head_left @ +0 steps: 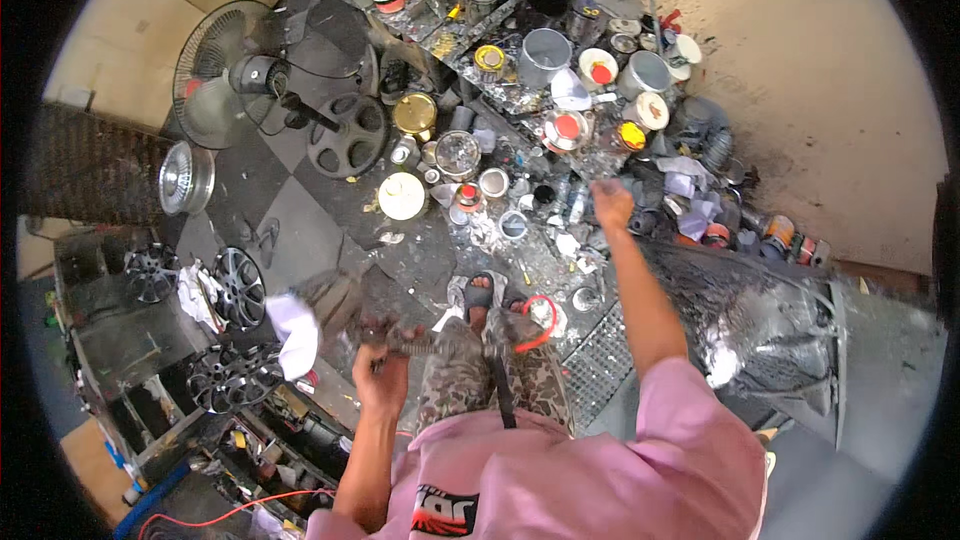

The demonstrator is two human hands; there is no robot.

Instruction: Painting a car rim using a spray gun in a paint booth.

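Observation:
My left hand is closed in front of my lap, around a dark, motion-blurred tool. A bright red hose loops beside the tool's right end; the join between them is smeared. My right hand reaches forward among the paint cans with its fingers curled together. Whatever lies in those fingers is hidden. Close by that hand are a clear plastic bottle, a can with a yellow-stained top and a can with a red cap.
A paint-spattered bench carries several tins and tubs. A standing fan and wheel covers occupy the left. Black wheels lie on a cluttered shelf unit. A dark glossy panel is at right, beside a perforated mat.

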